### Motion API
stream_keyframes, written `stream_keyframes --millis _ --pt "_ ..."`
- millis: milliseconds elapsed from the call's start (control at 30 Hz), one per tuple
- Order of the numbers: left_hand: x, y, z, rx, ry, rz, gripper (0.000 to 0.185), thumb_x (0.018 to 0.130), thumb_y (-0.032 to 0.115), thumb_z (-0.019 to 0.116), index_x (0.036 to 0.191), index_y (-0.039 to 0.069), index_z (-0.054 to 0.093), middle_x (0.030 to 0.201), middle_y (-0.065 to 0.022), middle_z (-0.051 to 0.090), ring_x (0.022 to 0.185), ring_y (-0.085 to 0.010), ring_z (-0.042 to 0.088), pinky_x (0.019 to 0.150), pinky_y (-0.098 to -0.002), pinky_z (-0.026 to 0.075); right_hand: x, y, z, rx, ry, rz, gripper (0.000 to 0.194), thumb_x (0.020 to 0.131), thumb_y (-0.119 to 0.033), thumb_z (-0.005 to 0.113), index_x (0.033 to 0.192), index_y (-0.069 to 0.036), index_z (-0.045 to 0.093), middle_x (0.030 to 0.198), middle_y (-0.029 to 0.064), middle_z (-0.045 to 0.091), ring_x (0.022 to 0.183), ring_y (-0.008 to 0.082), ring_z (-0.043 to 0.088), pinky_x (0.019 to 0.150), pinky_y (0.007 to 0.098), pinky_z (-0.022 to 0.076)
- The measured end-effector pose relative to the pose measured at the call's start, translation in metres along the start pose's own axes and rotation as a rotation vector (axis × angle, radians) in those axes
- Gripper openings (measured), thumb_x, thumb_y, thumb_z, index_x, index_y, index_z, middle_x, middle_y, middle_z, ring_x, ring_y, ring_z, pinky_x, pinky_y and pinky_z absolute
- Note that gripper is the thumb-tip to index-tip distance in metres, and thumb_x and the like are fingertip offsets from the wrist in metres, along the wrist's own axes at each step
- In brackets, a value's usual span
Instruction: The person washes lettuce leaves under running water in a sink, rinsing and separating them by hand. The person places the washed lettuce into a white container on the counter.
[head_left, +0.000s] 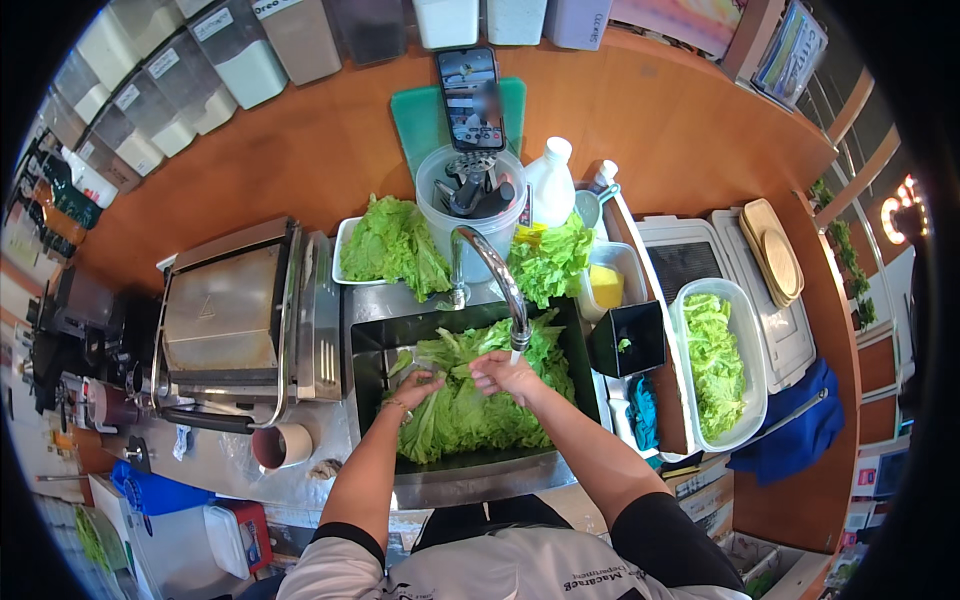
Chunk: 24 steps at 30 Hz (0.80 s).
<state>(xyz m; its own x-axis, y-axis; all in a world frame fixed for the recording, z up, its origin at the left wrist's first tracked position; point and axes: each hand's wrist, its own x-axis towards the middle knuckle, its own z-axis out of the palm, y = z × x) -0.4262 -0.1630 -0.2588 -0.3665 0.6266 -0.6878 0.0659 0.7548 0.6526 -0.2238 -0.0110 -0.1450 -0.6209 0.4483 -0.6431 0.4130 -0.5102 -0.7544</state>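
Observation:
Green lettuce leaves (480, 420) fill much of the dark sink basin (373, 351). Over the pile's left side is my left hand (418, 390), a bracelet at its wrist. Its fingertips meet a leaf's stem end; whether they pinch it is unclear. My right hand (506, 375) is just below the mouth of the curved chrome faucet (495, 262), fingers loosely spread, with no leaf visible in it. A thin stream of water falls onto that hand.
Behind the sink, more lettuce (394, 244) lies on a white tray beside a utensil bucket (469, 247) and a phone (471, 97). A contact grill (225, 307) stands left. At right are a black container (628, 341) and a plastic tub (754, 375) of lettuce.

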Motion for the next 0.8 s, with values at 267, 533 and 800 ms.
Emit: stream_keyframes --millis 267,533,800 --pt "-0.052 -0.003 -0.018 0.336 0.114 0.269 0.043 0.086 0.038 0.068 0.107 0.002 0.063 0.105 -0.0119 0.067 0.093 -0.0201 0.060 0.082 -0.0355 0.046 0.006 -0.002 -0.003 0.526 0.086 0.010 0.016 0.091 -0.013 0.058 0.101 -0.002 0.062 0.084 0.0057 0.062 0.073 0.0178 0.059 0.069 0.0327 0.0519" --pt "-0.072 0.088 -0.006 -0.803 0.126 0.309 0.058 0.091 0.035 0.064 0.130 -0.004 0.046 0.129 -0.0131 0.052 0.117 -0.0184 0.046 0.102 -0.0349 0.033 -0.012 -0.032 0.001 0.849 -0.048 -0.048 0.017 0.094 -0.012 0.055 0.101 0.002 0.061 0.085 0.0096 0.062 0.077 0.0218 0.061 0.077 0.0365 0.0535" --pt "-0.047 0.133 0.091 -0.809 -0.271 0.521 0.025 0.092 0.010 0.055 0.116 0.005 0.055 0.110 -0.0022 0.060 0.101 -0.0128 0.056 0.087 -0.0290 0.045 -0.064 -0.057 0.000 0.370 -0.086 -0.235 0.018 0.090 -0.006 0.059 0.104 0.005 0.062 0.094 0.0135 0.067 0.081 0.0191 0.065 0.076 0.0312 0.0545"
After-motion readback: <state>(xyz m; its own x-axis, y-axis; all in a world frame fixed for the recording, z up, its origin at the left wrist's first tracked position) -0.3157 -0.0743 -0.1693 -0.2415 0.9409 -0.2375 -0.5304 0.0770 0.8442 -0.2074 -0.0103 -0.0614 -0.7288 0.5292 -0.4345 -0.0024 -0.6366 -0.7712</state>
